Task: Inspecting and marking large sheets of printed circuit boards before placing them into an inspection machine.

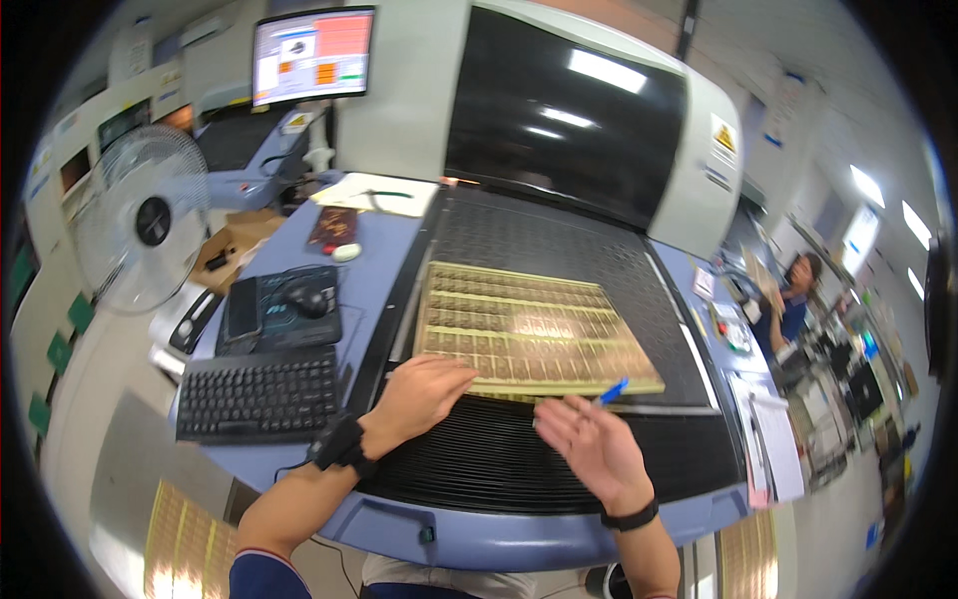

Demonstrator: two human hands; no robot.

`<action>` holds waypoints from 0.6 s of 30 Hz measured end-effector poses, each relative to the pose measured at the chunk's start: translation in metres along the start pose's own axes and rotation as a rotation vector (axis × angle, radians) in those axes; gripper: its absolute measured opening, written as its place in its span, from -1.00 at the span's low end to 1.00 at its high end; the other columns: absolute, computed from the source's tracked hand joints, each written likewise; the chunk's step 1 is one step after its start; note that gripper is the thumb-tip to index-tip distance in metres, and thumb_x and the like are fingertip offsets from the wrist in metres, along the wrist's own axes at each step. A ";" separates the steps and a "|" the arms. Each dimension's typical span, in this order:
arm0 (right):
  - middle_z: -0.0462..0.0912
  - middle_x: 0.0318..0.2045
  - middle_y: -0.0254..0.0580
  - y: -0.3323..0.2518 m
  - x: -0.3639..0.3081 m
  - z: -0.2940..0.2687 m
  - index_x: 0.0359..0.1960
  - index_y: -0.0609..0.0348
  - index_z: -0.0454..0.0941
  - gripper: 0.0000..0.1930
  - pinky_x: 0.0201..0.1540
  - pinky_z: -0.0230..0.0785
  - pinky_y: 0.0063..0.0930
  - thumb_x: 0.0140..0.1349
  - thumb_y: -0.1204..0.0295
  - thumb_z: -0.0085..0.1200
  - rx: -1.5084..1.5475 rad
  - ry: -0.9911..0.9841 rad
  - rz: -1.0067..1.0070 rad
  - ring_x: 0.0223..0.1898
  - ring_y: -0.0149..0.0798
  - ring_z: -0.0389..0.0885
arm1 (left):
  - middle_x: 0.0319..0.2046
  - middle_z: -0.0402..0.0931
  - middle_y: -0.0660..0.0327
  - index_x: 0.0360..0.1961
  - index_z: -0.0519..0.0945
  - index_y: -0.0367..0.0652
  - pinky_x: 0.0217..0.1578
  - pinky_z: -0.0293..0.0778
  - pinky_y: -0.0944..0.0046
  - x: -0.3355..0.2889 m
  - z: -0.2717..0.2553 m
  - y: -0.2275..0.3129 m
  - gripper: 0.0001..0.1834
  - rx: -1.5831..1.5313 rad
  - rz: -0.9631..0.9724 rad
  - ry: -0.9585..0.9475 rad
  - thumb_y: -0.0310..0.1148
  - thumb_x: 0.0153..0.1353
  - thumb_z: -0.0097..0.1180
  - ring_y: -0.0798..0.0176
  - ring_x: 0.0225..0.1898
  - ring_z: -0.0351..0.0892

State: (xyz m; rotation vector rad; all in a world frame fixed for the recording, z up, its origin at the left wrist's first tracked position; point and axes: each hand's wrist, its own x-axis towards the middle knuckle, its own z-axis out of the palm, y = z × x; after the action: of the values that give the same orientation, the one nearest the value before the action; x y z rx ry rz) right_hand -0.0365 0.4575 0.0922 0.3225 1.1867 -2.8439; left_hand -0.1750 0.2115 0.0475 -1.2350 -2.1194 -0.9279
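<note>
A wide gold-brown circuit board panel point(539, 324), marked off in rows of small units with yellow strips, lies on the black bed of a machine. My left hand point(417, 397) is at its near left edge, fingers together and curled against the rim; the thumb's grip is hidden. Just off the near edge, my right hand point(599, 454) is turned palm up. A blue pen point(613, 390) sticks out past its fingers, which seem to hold it from behind. The right hand looks slightly blurred and apart from the panel.
A keyboard point(257, 393), a mouse point(307, 297) and a phone point(243, 307) occupy the left desk. Behind the bed rises the machine's dark cover point(569, 120). A fan point(150, 215) stands left. Papers point(776, 444) lie right, where another person point(788, 299) works further back.
</note>
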 end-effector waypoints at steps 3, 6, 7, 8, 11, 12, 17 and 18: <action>0.34 0.29 0.36 0.011 -0.005 0.017 0.34 0.45 0.21 -0.42 0.36 0.32 -0.01 0.39 0.38 0.09 -0.200 -0.175 0.092 0.32 0.16 0.39 | 0.00 0.60 -0.12 0.00 0.61 -0.27 0.10 0.47 -0.01 -0.022 0.006 -0.020 -0.66 0.129 -0.253 -0.203 -0.26 0.31 0.17 -0.12 0.09 0.58; 0.53 0.19 0.19 0.007 0.031 0.004 0.30 0.35 0.36 -0.48 0.26 0.40 -0.15 0.38 0.35 0.15 -1.004 -0.264 -0.251 0.23 0.04 0.53 | 0.12 0.50 -0.18 0.11 0.53 -0.28 0.20 0.38 -0.06 -0.021 0.005 -0.025 -0.56 0.107 -0.369 -0.256 -0.18 0.36 0.11 -0.21 0.22 0.45; 0.63 0.08 0.17 0.004 0.045 -0.003 0.21 0.30 0.45 -0.53 0.21 0.42 -0.21 0.38 0.27 0.15 -1.301 -0.184 -0.386 0.16 0.03 0.61 | 0.15 0.49 -0.19 0.15 0.49 -0.28 0.25 0.34 -0.06 -0.021 0.003 -0.024 -0.54 0.135 -0.378 -0.280 -0.16 0.40 0.06 -0.24 0.25 0.40; 0.62 0.03 0.29 0.001 0.059 -0.004 0.21 0.34 0.41 -0.50 0.27 0.33 -0.02 0.38 0.23 0.13 -1.486 -0.122 -0.412 0.09 0.20 0.62 | 0.15 0.49 -0.19 0.15 0.49 -0.28 0.25 0.34 -0.06 -0.024 0.004 -0.026 -0.54 0.141 -0.390 -0.283 -0.16 0.40 0.06 -0.24 0.25 0.40; 0.61 -0.02 0.33 0.007 0.090 -0.041 0.19 0.31 0.39 -0.53 0.34 0.17 0.18 0.41 0.22 0.08 -1.711 -0.070 -0.491 0.06 0.36 0.56 | 0.17 0.47 -0.19 0.18 0.46 -0.28 0.28 0.33 -0.08 -0.022 0.005 -0.029 -0.52 0.151 -0.392 -0.272 -0.12 0.42 0.01 -0.25 0.28 0.38; 0.61 -0.02 0.33 0.013 0.091 -0.046 0.19 0.30 0.38 -0.55 0.35 0.11 0.24 0.41 0.23 0.06 -1.828 -0.119 -0.624 0.08 0.38 0.53 | 0.19 0.45 -0.19 0.19 0.44 -0.27 0.28 0.32 -0.08 -0.023 0.005 -0.028 -0.51 0.139 -0.425 -0.291 -0.12 0.43 0.00 -0.25 0.29 0.37; 0.52 0.10 0.38 0.005 0.077 -0.038 0.18 0.26 0.39 -0.56 0.35 0.10 0.28 0.42 0.22 0.05 -1.921 -0.171 -0.457 0.19 0.42 0.41 | 0.19 0.45 -0.19 0.20 0.45 -0.25 0.24 0.39 -0.09 -0.026 0.003 -0.019 -0.50 0.176 -0.437 -0.343 -0.08 0.43 0.00 -0.24 0.30 0.36; 0.52 0.10 0.38 0.004 0.071 -0.039 0.18 0.26 0.39 -0.56 0.35 0.10 0.28 0.42 0.22 0.05 -1.916 -0.171 -0.453 0.19 0.42 0.41 | 0.17 0.47 -0.19 0.18 0.46 -0.23 0.20 0.43 -0.08 -0.020 0.001 -0.009 -0.50 0.182 -0.437 -0.411 -0.08 0.41 0.02 -0.26 0.25 0.42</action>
State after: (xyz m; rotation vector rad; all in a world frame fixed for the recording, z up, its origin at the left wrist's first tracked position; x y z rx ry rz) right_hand -0.0990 0.4854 0.0478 -0.3241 3.1583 -0.6717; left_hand -0.1744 0.1981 0.0302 -0.9464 -2.8063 -0.6639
